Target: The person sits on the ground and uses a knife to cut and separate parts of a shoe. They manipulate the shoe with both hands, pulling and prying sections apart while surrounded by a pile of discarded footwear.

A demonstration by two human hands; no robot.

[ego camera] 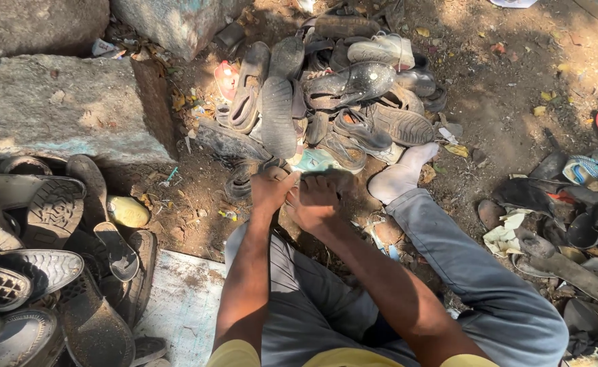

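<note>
I sit on bare dirt in grey trousers [462,272], my leg stretched out and ending in a white sock [401,177]. My hands meet in front of my knees. My left hand [271,190] and right hand [316,202] are both curled around a dark worn sandal [338,181], which my fingers mostly hide. A dark sandal [242,180] lies on the ground just left of my left hand. Straight beyond the hands rises a heap of old shoes and sandals [333,95].
Large grey stone blocks [61,109] stand at the upper left. More upturned soles [47,258] are stacked at the left, beside a yellow lump [127,212] and a white board [183,306]. Another pile of footwear and scraps [571,217] lies at the right.
</note>
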